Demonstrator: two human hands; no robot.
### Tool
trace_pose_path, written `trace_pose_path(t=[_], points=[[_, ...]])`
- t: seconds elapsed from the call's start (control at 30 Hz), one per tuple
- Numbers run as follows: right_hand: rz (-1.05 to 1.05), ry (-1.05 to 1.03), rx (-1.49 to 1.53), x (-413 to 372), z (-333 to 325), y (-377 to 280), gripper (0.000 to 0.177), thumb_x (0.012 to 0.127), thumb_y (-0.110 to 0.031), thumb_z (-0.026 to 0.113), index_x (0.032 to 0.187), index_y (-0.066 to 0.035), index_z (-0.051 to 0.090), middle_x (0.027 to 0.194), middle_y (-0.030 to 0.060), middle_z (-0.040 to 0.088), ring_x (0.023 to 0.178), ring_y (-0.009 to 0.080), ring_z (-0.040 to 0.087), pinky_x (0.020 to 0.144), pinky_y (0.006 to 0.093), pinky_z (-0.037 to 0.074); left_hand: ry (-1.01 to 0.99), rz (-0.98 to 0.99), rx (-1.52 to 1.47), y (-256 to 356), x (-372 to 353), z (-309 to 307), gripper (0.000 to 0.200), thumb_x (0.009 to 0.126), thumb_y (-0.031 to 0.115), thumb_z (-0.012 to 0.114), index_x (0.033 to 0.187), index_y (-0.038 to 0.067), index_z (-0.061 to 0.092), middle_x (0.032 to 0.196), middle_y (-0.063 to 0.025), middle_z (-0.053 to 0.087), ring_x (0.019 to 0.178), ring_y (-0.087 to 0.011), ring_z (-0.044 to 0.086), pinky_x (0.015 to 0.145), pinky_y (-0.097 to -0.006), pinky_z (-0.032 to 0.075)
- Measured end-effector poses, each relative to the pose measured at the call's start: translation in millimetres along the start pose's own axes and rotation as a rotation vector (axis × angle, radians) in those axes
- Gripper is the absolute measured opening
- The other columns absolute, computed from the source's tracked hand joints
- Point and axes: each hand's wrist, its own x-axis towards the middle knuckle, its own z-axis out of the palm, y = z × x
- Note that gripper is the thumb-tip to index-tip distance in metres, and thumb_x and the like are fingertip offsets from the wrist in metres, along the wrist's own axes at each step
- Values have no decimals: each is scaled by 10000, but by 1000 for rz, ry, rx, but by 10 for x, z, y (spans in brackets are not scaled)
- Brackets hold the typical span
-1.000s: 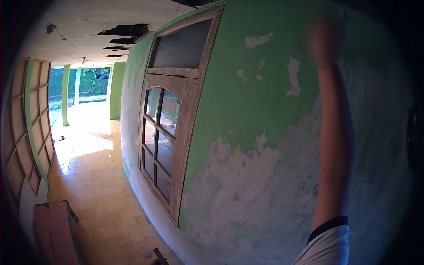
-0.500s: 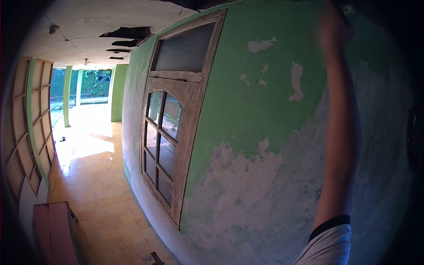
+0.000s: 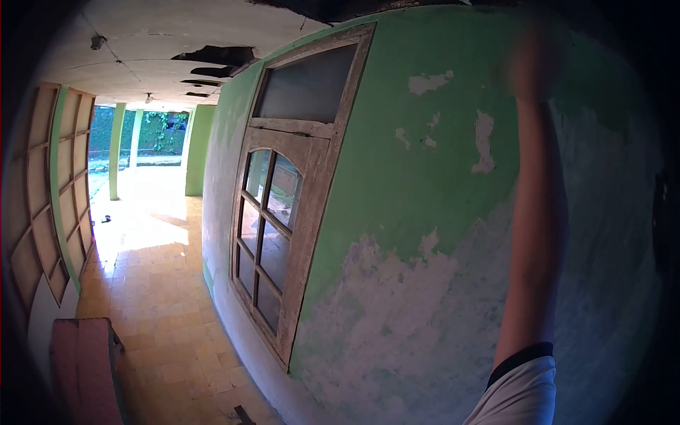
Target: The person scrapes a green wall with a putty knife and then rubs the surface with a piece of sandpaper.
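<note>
My right hand (image 3: pixel 535 67) is raised high against the upper part of a green wall (image 3: pixel 418 184), near the ceiling edge. It is smeared by motion, so its fingers and anything in them cannot be made out. The bare forearm and a light sleeve with a dark cuff run down to the bottom edge. Left of the arm, the green paint is peeling, with pale bare patches (image 3: pixel 484 142) and a large worn grey area (image 3: pixel 382 304) lower down. My left hand is out of view.
A weathered wooden window (image 3: pixel 312 177) is set in the wall. A reddish bench (image 3: pixel 81 361) stands on the yellow tiled floor (image 3: pixel 163 312) at lower left. Wooden panels (image 3: pixel 71 156) line the left side. The ceiling (image 3: pixel 156 35) has dark holes. A small dark object (image 3: pixel 243 414) shows at the bottom edge.
The view has shifted slightly, so the window and wall sit a little farther right. My raised right hand stays high, a bit lower in view and more blurred.
</note>
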Motion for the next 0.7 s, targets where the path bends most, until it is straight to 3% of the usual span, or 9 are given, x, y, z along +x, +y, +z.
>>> trace_pose_path(t=[0.07,0.13,0.3,0.37,0.47,0.7], points=[[-34,-3,-15,-178,31,43,199,722,-28,663,644,-32,481,525,11,421,395,94,366,379,256,289,26,2,4,-7,-51,-12,266,850,263,576,983,36,539,790,-25,543,668,-116,550,590,-263,492],[36,150,-161,-361,69,124,214,724,-29,661,628,-36,470,530,3,413,403,89,360,389,251,293,38,-2,4,-21,-104,-22,266,850,265,575,982,37,539,789,-27,545,665,-118,553,590,-265,496],[-19,74,-110,-190,68,-46,215,715,-38,671,637,-54,471,523,-4,415,394,79,357,377,253,289,74,9,4,-20,-176,-58,265,850,268,574,980,39,539,787,-31,548,661,-122,557,591,-269,502],[-1,-62,3,-160,19,-164,218,714,-36,674,636,-64,472,514,-13,410,388,74,348,375,245,278,80,11,12,-45,-213,-63,264,851,268,574,977,39,539,786,-32,549,660,-123,559,590,-271,502],[-9,97,-193,-509,111,73,236,723,-27,667,616,-75,461,511,-24,399,389,65,331,380,241,265,86,16,26,-72,-259,-81,262,851,268,574,974,39,540,783,-35,550,658,-125,560,588,-273,503],[-40,-100,-12,-294,97,-225,261,718,-48,689,612,-93,455,509,-38,398,392,52,325,381,239,253,129,17,56,0,-243,-97,251,845,270,583,937,40,541,772,-36,548,659,-125,560,584,-278,501]])
